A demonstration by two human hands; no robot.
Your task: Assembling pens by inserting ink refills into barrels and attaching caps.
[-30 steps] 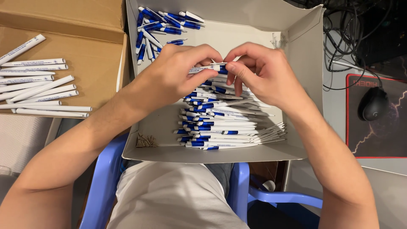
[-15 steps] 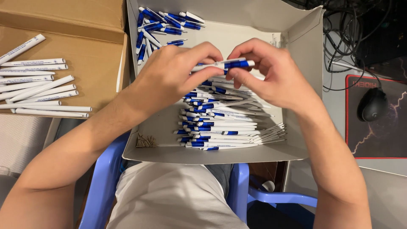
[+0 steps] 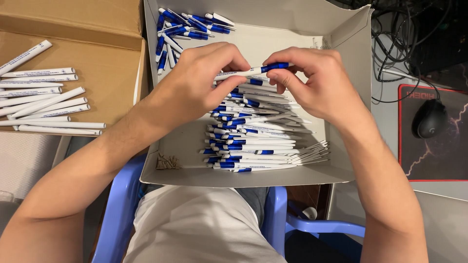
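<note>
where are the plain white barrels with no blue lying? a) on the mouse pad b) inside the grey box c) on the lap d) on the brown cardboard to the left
d: the white barrels lie in a loose row on the brown cardboard left of the grey box, while the pieces in the box carry blue.

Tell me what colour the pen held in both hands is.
The pen is white with a blue section toward the right hand, shown in the head view.

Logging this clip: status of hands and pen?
Left hand and right hand both grip one pen. Held over box of pens. Nothing blocking.
</note>
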